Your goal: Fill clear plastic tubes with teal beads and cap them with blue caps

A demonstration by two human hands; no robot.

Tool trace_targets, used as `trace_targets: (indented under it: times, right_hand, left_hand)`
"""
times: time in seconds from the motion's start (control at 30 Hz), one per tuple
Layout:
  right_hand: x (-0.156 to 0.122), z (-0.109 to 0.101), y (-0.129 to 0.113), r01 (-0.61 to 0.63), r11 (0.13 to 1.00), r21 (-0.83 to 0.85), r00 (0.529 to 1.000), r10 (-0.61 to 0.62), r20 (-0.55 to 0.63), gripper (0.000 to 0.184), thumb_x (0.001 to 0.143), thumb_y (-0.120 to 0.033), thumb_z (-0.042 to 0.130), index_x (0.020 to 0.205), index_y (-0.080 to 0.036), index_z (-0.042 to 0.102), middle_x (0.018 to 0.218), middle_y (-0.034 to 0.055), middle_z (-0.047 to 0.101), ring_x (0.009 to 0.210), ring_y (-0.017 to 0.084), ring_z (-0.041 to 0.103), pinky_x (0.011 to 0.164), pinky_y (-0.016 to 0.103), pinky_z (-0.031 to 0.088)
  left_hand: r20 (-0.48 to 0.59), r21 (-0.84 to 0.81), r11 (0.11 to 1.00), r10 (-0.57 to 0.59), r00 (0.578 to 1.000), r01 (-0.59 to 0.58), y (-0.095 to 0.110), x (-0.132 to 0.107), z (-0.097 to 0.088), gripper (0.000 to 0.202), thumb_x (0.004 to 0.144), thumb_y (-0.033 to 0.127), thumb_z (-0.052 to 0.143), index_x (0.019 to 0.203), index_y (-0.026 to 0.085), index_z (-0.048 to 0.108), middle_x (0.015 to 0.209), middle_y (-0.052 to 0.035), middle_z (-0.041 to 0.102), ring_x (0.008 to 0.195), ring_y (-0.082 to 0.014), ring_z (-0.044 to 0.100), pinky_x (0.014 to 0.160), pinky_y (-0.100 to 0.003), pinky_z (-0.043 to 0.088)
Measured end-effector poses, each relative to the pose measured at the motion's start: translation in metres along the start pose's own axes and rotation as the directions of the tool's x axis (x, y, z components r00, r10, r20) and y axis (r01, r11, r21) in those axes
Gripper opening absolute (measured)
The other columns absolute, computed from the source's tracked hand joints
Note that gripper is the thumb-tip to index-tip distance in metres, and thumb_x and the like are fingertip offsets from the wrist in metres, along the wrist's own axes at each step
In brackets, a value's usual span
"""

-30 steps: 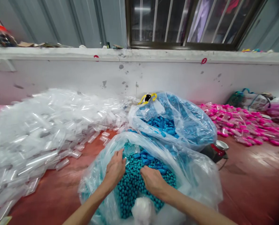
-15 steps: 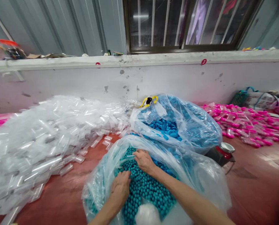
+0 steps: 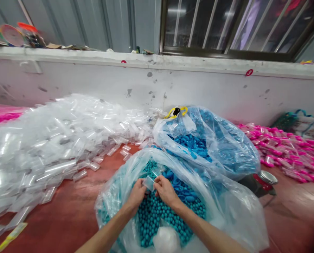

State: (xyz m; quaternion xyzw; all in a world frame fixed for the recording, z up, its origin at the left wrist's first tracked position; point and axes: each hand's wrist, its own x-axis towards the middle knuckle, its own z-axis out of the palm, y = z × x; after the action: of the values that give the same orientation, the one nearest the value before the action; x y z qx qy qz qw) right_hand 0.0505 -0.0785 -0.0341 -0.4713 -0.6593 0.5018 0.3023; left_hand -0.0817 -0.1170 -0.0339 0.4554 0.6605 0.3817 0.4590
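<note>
Over the open plastic bag of teal beads (image 3: 170, 214), my left hand (image 3: 138, 195) and my right hand (image 3: 166, 190) are close together. Between them they hold a short clear plastic tube (image 3: 148, 183), one hand at each side, with fingers pinched on it. Another clear piece (image 3: 158, 171) shows just beyond the fingertips. Small blue plastic parts (image 3: 183, 191) lie among the beads to the right of my right hand. A white round lump (image 3: 166, 239) sits at the near edge of the beads.
A large heap of clear plastic tubes (image 3: 48, 140) spreads across the red surface (image 3: 67, 211) on the left. Behind the beads stands a second bag (image 3: 233, 151) of blue parts. Pink-capped tubes (image 3: 291, 151) are piled at right, near a silver-lidded jar (image 3: 268, 177).
My hands have come together from resting apart on the beads, and a clear tube is now held between them. The view has shifted slightly left.
</note>
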Motion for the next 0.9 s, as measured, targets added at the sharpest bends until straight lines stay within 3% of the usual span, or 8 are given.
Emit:
trace_targets:
  times: [0.13,0.2,0.27,0.33,0.43,0.57,0.7,0.9]
  right_hand:
    - [-0.002,0.026,0.01,-0.195,0.973,0.127,0.981,0.19,0.047,0.003,0.076,-0.022,0.041,0.078,-0.02,0.04,0.06,-0.0058,0.053,0.037,0.009,0.05,0.035,0.019,0.036]
    - [-0.007,0.03,0.008,-0.19,0.976,0.106,0.98,0.182,0.078,0.002,0.077,-0.023,0.039,0.078,-0.02,0.04,0.062,-0.0047,0.055,0.036,0.01,0.049,0.034,0.02,0.037]
    - [-0.017,0.025,0.003,-0.127,0.992,0.021,0.99,0.125,0.072,0.008,0.079,-0.022,0.036,0.074,-0.02,0.042,0.062,-0.0034,0.055,0.04,0.011,0.05,0.038,0.023,0.04]
    - [-0.031,0.014,0.002,-0.014,0.994,-0.108,1.0,0.015,0.012,0.016,0.081,-0.021,0.035,0.07,-0.02,0.046,0.064,-0.0009,0.056,0.053,0.013,0.055,0.052,0.026,0.046]
    - [-0.054,-0.006,0.017,0.119,0.948,-0.296,0.985,-0.149,-0.081,0.02,0.082,-0.019,0.034,0.082,-0.019,0.055,0.087,0.0057,0.06,0.086,0.018,0.056,0.081,0.032,0.044]
    - [-0.055,-0.017,0.047,0.0,0.936,-0.352,0.978,-0.074,-0.196,0.033,0.081,-0.022,0.038,0.112,-0.016,0.049,0.122,0.0127,0.047,0.118,0.023,0.039,0.1,0.039,0.029]
    - [-0.015,-0.014,0.053,-0.08,0.988,-0.132,0.942,0.032,-0.335,0.029,0.082,-0.029,0.039,0.102,-0.015,0.056,0.109,0.0121,0.057,0.108,0.024,0.047,0.098,0.039,0.029]
    - [0.028,-0.007,0.041,-0.041,0.998,0.055,0.931,0.059,-0.36,0.046,0.086,-0.043,0.028,0.077,-0.015,0.063,0.077,0.0064,0.065,0.083,0.022,0.058,0.081,0.033,0.043]
  left_hand:
    - [0.231,-0.341,0.94,0.052,0.971,0.031,0.004,-0.001,0.003,0.022,0.058,0.019,0.046,0.08,0.016,0.049,0.069,0.0014,0.054,0.063,-0.0116,0.053,0.058,-0.023,0.04]
    - [0.209,-0.328,0.944,0.039,0.977,0.033,0.006,-0.003,0.006,0.018,0.061,0.024,0.049,0.078,0.016,0.048,0.064,0.0025,0.052,0.059,-0.0117,0.052,0.056,-0.023,0.04]
    - [0.061,-0.202,0.979,0.012,0.998,0.0,0.008,-0.006,0.007,0.021,0.065,0.03,0.049,0.08,0.016,0.048,0.065,0.0023,0.052,0.06,-0.0137,0.052,0.057,-0.025,0.041]
    - [-0.039,0.014,0.995,0.1,0.994,-0.099,0.009,-0.008,0.004,0.024,0.067,0.032,0.049,0.086,0.016,0.048,0.072,0.0005,0.055,0.068,-0.0164,0.054,0.063,-0.028,0.043]
    - [0.131,0.386,0.891,0.202,0.971,-0.238,0.008,-0.014,-0.008,0.025,0.068,0.024,0.047,0.092,0.018,0.048,0.08,-0.0015,0.058,0.077,-0.0183,0.056,0.073,-0.03,0.041]
    - [0.325,0.639,0.703,0.12,0.938,-0.311,0.005,-0.017,-0.015,0.029,0.071,0.017,0.043,0.1,0.018,0.046,0.102,-0.0083,0.057,0.097,-0.0214,0.053,0.083,-0.031,0.038]
    - [0.362,0.734,0.598,0.055,0.93,-0.321,0.007,-0.011,0.0,0.036,0.071,0.018,0.046,0.107,0.014,0.045,0.107,-0.0143,0.055,0.104,-0.0276,0.049,0.087,-0.038,0.036]
    - [0.275,0.681,0.69,0.067,0.959,-0.244,-0.001,-0.002,0.028,0.033,0.068,0.016,0.047,0.101,0.012,0.048,0.105,-0.0147,0.053,0.1,-0.0275,0.049,0.086,-0.039,0.037]
